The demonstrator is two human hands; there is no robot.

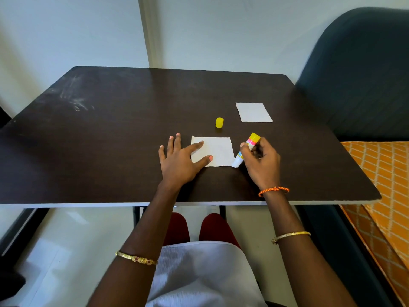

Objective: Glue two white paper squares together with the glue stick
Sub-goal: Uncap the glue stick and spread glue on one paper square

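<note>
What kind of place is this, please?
Probably a room in a home, not a workshop: a small dark table against a plain wall, a dark padded seat, and an orange patterned fabric beside it.

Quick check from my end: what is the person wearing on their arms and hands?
Both forearms are bare, no sleeves. The left arm has a gold bangle with red stones. The right wrist has an orange braided thread band, and a plain gold bangle sits further up.

On the surface [110,134], the near paper square [219,151] is flanked by the left hand [179,160], whose fingers [199,144] overlap its left edge, and the glue stick [245,149], held by the right hand [261,162]. Behind it the cap [219,122] is placed, with the far paper square [253,112] further back right.
</note>
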